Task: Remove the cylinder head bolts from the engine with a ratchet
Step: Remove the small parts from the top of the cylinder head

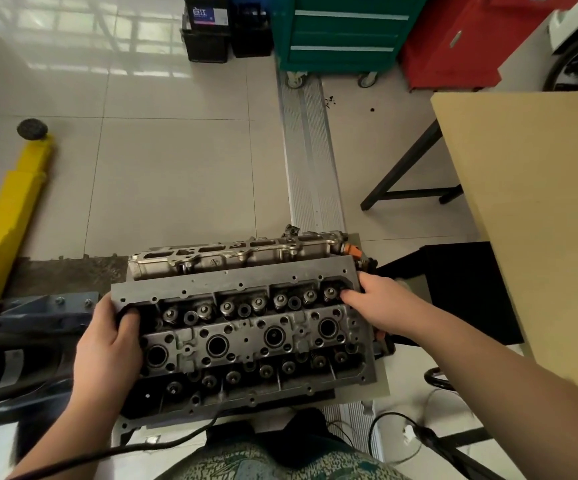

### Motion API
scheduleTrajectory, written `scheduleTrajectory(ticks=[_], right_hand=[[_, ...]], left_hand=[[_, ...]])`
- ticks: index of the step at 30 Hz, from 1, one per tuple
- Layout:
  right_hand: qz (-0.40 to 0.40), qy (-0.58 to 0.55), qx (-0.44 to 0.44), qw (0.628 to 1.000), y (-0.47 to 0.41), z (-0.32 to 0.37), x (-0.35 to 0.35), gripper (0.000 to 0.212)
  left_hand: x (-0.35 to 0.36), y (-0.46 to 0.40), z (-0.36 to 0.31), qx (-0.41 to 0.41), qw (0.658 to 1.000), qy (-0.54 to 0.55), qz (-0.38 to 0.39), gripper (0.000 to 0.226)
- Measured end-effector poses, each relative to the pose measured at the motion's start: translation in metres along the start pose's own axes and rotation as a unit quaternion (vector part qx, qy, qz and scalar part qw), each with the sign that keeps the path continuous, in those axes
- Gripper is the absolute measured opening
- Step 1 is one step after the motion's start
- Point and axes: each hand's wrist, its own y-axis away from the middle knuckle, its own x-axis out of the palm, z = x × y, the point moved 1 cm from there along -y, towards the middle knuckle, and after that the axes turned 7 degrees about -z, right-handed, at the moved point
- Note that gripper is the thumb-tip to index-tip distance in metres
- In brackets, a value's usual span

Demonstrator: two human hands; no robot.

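Gripping the cylinder head (246, 336) at both ends: left hand (107, 351) curls over the left edge, thumb inside; right hand (381, 303) wraps the right end, fingers hooked into a recess. Head sits on the stand in front of the person. No ratchet visible; looks like lifting or repositioning, so the next move needs a firm two-handed hold or fetching the tool.

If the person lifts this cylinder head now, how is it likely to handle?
Probably heavy for its size: the cylinder head is a thick metal casting, and both the left hand and right hand grip its ends. Likely rigid, not floppy. Its dark, possibly oily recesses could make the grip slippery.
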Motion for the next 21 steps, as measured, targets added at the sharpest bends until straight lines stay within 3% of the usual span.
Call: scheduleTrajectory(ticks=[11,17,21], right_hand=[[0.017,0.013,-0.019,1.000,-0.005,-0.011,0.000,0.029],[-0.009,-0.031,-0.048,0.998,0.000,-0.017,0.009,0.043],[-0.038,-0.001,-0.087,0.996,0.008,-0.024,0.017,0.063]], left_hand=[[0.002,0.002,-0.004,0.005,1.000,-0.014,-0.025,0.020],[0.003,0.001,0.000,0.007,0.999,-0.026,-0.035,0.011],[0.004,-0.001,0.005,-0.002,0.999,-0.017,-0.036,0.018]])
